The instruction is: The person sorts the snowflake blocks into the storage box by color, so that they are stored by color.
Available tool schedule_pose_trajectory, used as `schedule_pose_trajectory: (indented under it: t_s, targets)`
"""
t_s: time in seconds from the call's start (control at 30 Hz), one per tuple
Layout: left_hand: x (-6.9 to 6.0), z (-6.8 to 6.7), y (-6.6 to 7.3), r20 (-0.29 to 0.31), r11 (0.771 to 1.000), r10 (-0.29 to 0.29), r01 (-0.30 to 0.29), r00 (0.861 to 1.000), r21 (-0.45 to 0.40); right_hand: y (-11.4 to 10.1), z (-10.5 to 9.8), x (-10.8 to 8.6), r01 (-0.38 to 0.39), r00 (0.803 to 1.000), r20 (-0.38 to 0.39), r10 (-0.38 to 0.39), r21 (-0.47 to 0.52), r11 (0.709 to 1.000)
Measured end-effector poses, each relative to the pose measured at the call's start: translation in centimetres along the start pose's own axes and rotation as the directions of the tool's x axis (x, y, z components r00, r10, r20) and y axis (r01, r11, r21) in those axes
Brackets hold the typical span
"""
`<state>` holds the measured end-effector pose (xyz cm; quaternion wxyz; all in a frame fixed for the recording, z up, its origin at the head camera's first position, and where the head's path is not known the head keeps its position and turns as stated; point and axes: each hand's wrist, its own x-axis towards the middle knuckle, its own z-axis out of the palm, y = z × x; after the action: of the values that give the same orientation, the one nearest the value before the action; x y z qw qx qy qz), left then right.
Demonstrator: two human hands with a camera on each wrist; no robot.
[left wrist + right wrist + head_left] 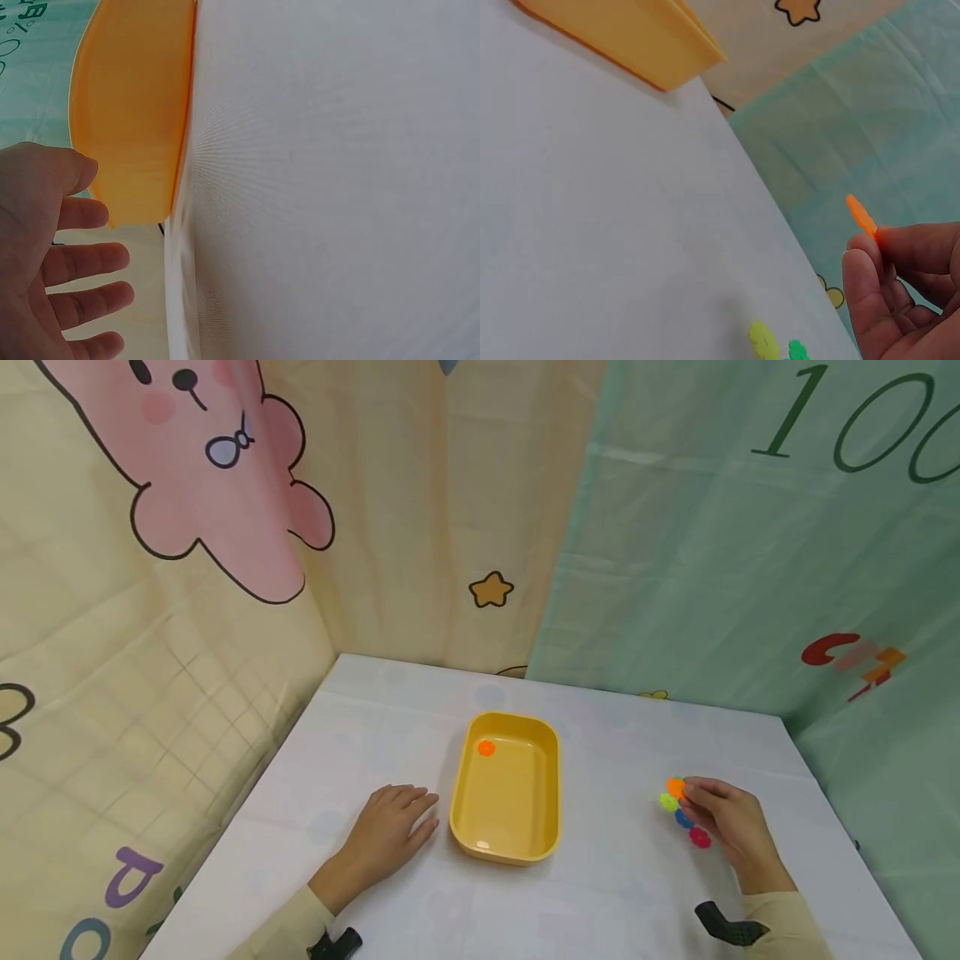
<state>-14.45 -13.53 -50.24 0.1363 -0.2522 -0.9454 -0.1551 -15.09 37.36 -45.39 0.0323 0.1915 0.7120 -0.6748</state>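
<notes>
Slanting its long axis up and left in my right wrist view, the bright orange piece (860,214) shows a thin edge; my right hand (731,831) pinches it toward the table's (615,877) right edge, near loose coloured pieces (683,818). Across, my left hand (386,835), fingers (86,262) parted, sits beside the yellow tray (506,802).

Your left sleeve (288,922) and right sleeve (786,927) match: both long, in a plain pale beige. Beside the left one you carry a stubby black fitting (336,946); beside the right, a black elbow-shaped bracket (727,927) with a finely textured surface. Your fingers (91,260) are bare.
</notes>
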Motion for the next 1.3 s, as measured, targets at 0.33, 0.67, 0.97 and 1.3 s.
schedule_pose_trajectory:
  t_s: [0.33, 0.67, 0.97, 1.3]
  targets:
    - [0.1, -0.2, 0.2, 0.014, 1.0, -0.008, 0.009, 1.0, -0.014, -2.5, 4.9, 1.5, 0.066, 0.997, 0.039, -0.07, 0.096, 0.993]
    - [0.2, -0.4, 0.3, 0.004, 1.0, 0.006, -0.006, 1.0, 0.003, -5.2, 11.8, 3.5, 0.072, 0.996, 0.048, -0.07, -0.043, 0.996]
    - [0.2, -0.6, 0.5, 0.036, 1.0, 0.001, -0.001, 0.999, -0.011, -6.1, 16.6, 4.8, 0.103, 0.993, 0.074, -0.093, -0.145, 0.984]
    - [0.4, -0.7, 0.5, 0.019, 1.0, -0.001, 0.001, 1.0, 0.014, -6.6, 21.0, 5.2, 0.148, 0.985, 0.118, -0.127, -0.196, 0.969]
